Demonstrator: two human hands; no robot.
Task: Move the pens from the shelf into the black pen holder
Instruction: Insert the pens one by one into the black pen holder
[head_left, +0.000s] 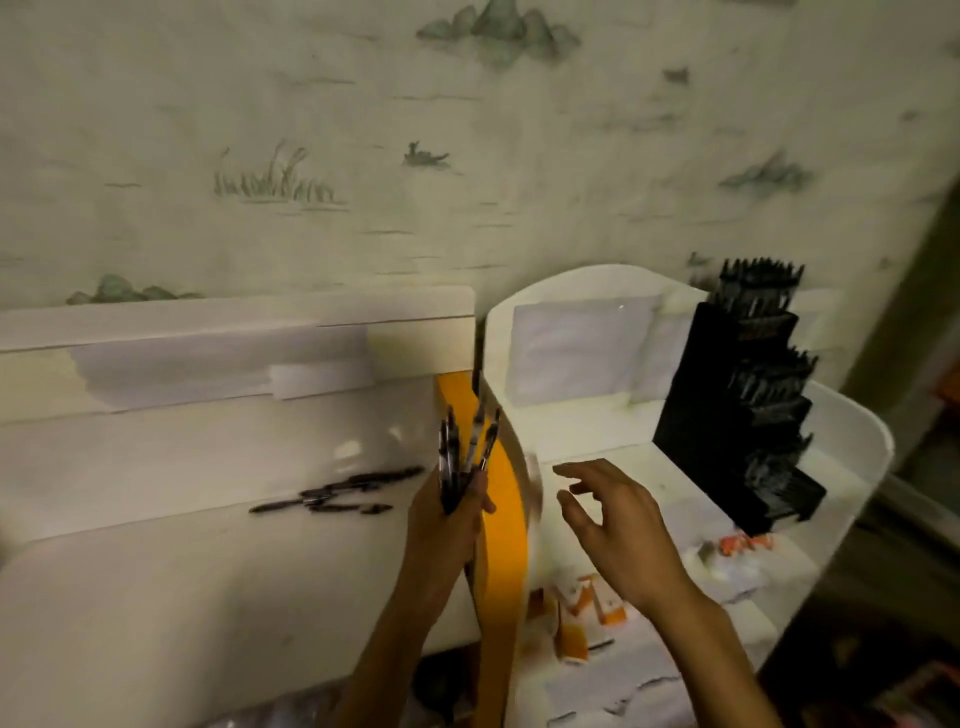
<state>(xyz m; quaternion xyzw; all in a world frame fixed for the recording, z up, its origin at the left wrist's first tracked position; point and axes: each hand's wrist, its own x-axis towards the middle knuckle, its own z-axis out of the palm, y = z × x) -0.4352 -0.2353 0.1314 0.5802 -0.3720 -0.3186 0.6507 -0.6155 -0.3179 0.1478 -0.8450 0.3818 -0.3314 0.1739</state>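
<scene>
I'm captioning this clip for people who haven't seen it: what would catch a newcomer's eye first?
First, the left hand at centre, holding a bunch of pens upright. Then the tall black pen holder at right, its tiers full of pens, with the open right hand hovering between. A few loose pens lie on the white shelf at left.

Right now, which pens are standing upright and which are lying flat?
The bunch of pens gripped in the left hand points upward. The loose pens on the white shelf lie flat, untouched.
</scene>
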